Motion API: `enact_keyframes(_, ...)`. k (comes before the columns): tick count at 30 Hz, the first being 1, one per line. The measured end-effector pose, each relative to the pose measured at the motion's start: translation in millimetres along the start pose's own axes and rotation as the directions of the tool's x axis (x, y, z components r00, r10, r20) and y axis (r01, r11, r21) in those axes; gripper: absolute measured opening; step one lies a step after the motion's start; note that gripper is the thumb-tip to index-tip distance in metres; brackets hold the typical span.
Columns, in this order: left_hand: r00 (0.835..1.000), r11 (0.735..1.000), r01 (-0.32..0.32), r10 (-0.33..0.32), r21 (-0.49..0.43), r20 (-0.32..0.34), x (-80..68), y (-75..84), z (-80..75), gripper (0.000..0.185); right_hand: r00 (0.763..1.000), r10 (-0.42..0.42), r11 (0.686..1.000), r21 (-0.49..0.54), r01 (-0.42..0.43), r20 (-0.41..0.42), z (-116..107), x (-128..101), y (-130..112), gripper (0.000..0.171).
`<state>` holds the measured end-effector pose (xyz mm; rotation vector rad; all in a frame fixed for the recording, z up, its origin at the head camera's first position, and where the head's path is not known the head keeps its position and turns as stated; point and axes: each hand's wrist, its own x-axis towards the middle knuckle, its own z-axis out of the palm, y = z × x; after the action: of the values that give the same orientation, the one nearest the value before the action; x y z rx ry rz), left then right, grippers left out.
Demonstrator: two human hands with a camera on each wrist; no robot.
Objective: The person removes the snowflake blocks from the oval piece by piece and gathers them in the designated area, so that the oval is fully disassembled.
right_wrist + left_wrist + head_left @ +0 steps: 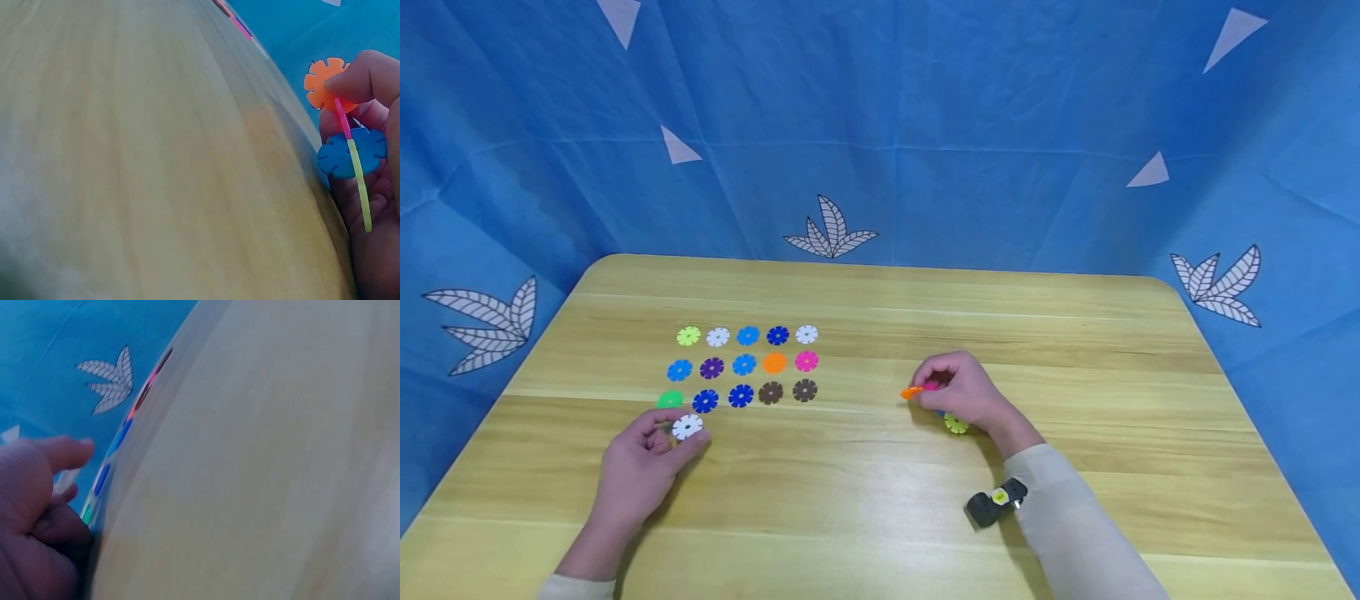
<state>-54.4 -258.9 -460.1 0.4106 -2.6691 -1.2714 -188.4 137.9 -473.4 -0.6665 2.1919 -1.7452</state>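
Observation:
On the wooden table [880, 483] lie three rows of flat flower-shaped discs [743, 364] in many colours. My left hand [651, 454] pinches a white disc [687, 427] just below the bottom row, near the green disc [670, 401]. The left wrist view shows that white disc [65, 480] edge-on between thumb and fingers. My right hand [964, 392] rests on the table at centre right and grips a small joined cluster: an orange disc [325, 83], a pink disc [342, 117], a blue disc [350, 153] and a yellow-green disc [361, 194]. Orange [912, 392] and yellow-green [956, 425] pieces stick out of that hand.
A blue cloth backdrop [880, 125] with leaf prints surrounds the table on three sides. A small black device with a yellow sticker [997, 500] is strapped to my right wrist. Bare wood stretches between both hands and along the front edge.

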Motion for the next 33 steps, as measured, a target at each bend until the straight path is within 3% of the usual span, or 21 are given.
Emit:
enact_keyframes(6, 0.995, 0.992, 0.092, -0.095, 0.085, 0.024, 5.0, -4.6, -17.1, 0.054, 1.000, 0.017, 1.000, -0.011, -0.017, 0.001, 0.2, -0.5, -4.8, 0.015)
enact_keyframes(12, 0.981, 0.971, 0.172, -0.185, 0.168, 0.062, 8.9, -8.8, -29.7, 0.058, 1.000, -0.004, 1.000, -0.017, 0.004, 0.017, 2.4, -4.6, -30.6, 0.010)
enact_keyframes(23, 0.975, 0.963, 0.206, -0.216, 0.176, 0.044, 9.2, -9.4, -30.8, 0.062, 1.000, 0.010, 1.000, -0.019, -0.009, 0.016, 2.9, -4.9, -37.3, 0.010)
enact_keyframes(33, 0.982, 0.971, 0.171, -0.183, 0.166, 0.057, 7.9, -13.3, -31.8, 0.053, 1.000, 0.015, 1.000, -0.013, -0.015, 0.016, 2.7, -4.7, -35.0, 0.011)
